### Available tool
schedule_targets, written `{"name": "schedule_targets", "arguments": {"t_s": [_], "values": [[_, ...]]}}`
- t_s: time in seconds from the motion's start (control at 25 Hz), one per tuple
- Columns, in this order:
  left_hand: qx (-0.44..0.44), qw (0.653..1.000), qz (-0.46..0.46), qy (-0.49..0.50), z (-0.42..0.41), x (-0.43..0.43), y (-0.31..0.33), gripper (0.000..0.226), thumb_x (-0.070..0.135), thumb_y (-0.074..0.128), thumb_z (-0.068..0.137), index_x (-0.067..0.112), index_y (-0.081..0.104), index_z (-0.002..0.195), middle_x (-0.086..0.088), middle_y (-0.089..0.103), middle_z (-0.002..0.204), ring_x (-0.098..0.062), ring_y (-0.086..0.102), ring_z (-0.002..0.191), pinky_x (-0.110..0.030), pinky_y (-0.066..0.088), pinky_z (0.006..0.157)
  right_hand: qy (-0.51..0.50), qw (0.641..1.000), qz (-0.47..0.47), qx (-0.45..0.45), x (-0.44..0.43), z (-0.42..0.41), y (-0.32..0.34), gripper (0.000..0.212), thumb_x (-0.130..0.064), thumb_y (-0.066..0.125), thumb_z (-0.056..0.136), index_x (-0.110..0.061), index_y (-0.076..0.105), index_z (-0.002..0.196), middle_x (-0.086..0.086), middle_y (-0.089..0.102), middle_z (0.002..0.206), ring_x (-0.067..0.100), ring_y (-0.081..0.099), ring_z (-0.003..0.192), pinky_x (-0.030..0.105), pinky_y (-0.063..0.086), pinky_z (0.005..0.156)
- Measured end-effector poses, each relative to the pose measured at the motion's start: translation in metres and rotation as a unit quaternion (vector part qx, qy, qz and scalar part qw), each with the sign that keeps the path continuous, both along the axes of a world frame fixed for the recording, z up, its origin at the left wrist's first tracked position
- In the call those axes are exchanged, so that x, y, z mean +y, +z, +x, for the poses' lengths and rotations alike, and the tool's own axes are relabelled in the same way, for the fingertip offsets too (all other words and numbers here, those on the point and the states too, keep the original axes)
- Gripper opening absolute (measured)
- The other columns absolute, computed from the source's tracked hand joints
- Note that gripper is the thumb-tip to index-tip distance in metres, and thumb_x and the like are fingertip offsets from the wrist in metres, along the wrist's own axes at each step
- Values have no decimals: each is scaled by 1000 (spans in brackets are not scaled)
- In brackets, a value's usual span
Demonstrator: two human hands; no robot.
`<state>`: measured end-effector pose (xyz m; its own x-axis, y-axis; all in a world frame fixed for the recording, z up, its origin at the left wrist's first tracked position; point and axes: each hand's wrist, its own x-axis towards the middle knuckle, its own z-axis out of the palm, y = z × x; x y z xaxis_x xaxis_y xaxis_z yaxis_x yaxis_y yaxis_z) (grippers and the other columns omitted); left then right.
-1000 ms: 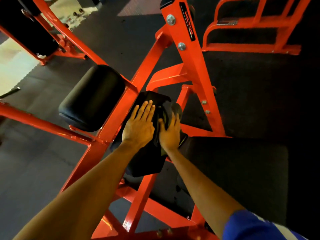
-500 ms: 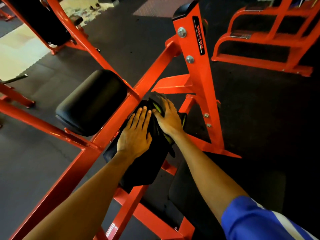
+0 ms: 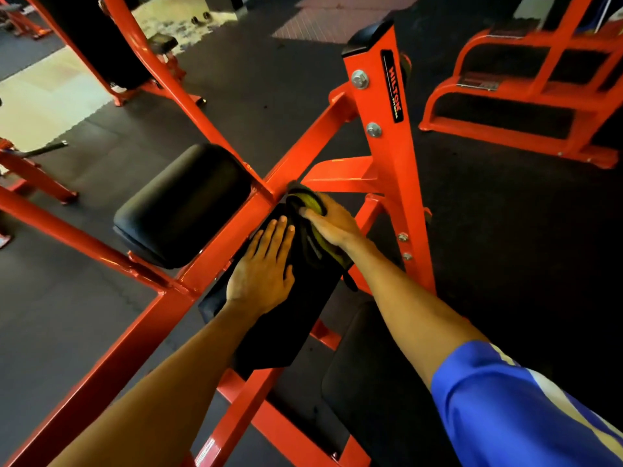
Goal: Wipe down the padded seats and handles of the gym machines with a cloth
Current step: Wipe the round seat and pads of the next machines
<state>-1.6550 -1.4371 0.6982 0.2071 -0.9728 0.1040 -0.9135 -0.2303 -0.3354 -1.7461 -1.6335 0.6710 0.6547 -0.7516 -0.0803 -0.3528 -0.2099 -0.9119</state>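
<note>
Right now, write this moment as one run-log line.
left hand: flat on black pad | right hand: holds cloth at pad's far end | step: wiping pad | round pad: no hand on it

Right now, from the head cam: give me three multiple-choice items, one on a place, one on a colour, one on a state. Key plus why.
1. The cloth sits at the narrow black pad's: A near end; B far end; C underside.
2. The machine frame is: A blue; B grey; C orange.
3. The left hand is: A flat on the pad; B fisted; C gripping the cloth.

Key: B, the right hand holds it bunched at the end farthest from the camera; C, every tube in view is orange; A, its fingers lie straight, palm down.
</note>
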Motion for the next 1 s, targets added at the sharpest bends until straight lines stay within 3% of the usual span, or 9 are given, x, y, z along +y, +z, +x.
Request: {"name": "schedule_targets", "arguments": {"t_s": [0.16, 0.32, 0.48, 0.56, 0.6, 0.68, 0.76, 0.84, 1.0], "values": [[-9, 1000, 4, -1, 1, 1, -2, 75, 38, 35, 97, 2, 17, 161, -19, 12, 168, -31, 14, 156, -45, 21, 126, 15, 999, -33, -13, 3, 4, -1, 59, -60, 63, 87, -40, 56, 142, -5, 67, 136, 20, 60, 130, 39, 46, 109], [-13, 1000, 4, -1, 2, 2, -4, 75, 40, 29, 98, 5, 10, 162, -18, 4, 169, -30, 8, 157, -44, 17, 127, -93, 990, 90, -57, -2, -7, -31, 69, -59, 61, 82, -30, 57, 146, 3, 68, 136, 25, 60, 130, 37, 46, 108], [-4, 1000, -4, -5, 3, 2, -5, 75, 39, 28, 98, 6, 8, 162, -19, 3, 169, -30, 8, 157, -44, 17, 127, -192, 965, 149, -103, 31, -23, -63, 50, -30, 63, 103, -16, 51, 150, 10, 60, 145, 29, 53, 136, 23, 39, 100], [-2, 1000, -4, -4, 3, 3, -5, 76, 40, 29, 99, 6, 7, 163, -18, 1, 170, -30, 7, 158, -44, 18, 127, -204, 952, 167, -157, 59, -39, -93, 48, -17, 59, 105, -10, 47, 151, 9, 54, 149, 28, 47, 143, 18, 36, 108], [-4, 1000, -5, -5, 4, 3, -5, 76, 40, 30, 99, 6, 7, 163, -18, 1, 170, -30, 7, 157, -44, 18, 127, -219, 944, 183, -165, 64, -41, -101, 50, -19, 60, 105, -9, 46, 151, 10, 52, 151, 28, 45, 145, 24, 35, 115], [-6, 1000, -6, -5, 3, 1, -5, 76, 40, 30, 98, 6, 8, 163, -18, 3, 170, -30, 9, 157, -44, 19, 126, -260, 932, 207, -142, 67, -33, -106, 62, -40, 61, 96, -15, 47, 151, 11, 53, 151, 30, 48, 143, 43, 37, 118], [-8, 1000, -8, -5, 3, 2, -6, 76, 40, 29, 97, 6, 10, 162, -18, 4, 169, -30, 11, 157, -44, 20, 126, -309, 932, 165, -96, 80, -22, -95, 70, -55, 53, 87, -25, 48, 150, 10, 54, 148, 32, 50, 138, 48, 41, 113], [-11, 1000, -6, -3, 5, 2, -7, 76, 39, 28, 97, 5, 11, 162, -19, 6, 169, -30, 11, 157, -44, 19, 126, -329, 939, 66, -70, 111, -13, -77, 72, -59, 49, 88, -24, 50, 150, 11, 48, 153, 32, 46, 141, 49, 41, 112], [-22, 1000, -3, -10, 4, 2, -5, 72, 38, 34, 101, 4, 13, 162, -19, 8, 169, -30, 12, 157, -42, 18, 127, -273, 958, -47, -70, 171, -16, -81, 63, -50, 57, 92, -24, 51, 149, 11, 43, 158, 32, 41, 146, 44, 38, 115]]}}
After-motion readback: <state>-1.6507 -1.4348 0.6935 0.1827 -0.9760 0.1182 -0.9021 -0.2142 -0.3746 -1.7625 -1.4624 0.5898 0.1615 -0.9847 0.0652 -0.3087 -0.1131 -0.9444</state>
